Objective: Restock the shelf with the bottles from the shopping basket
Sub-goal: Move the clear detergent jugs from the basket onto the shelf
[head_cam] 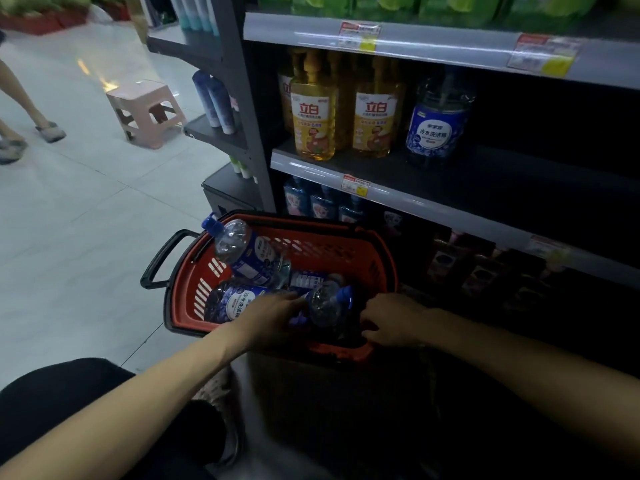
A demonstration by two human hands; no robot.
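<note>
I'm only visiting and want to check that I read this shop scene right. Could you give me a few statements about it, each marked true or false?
1. The shopping basket is red. True.
2. The bottles in the basket stand upright. False: they lie tipped over.
3. One blue-labelled bottle stands on the shelf beside yellow bottles. True.
4. Both hands are up at the shelf. False: the left hand and right hand are down at the basket.
5. The stool is green. False: it is pink.

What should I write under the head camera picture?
Left hand and right hand reach into a red plastic shopping basket of blue-labelled clear bottles beside a dark shelf holding one matching bottle.
</note>
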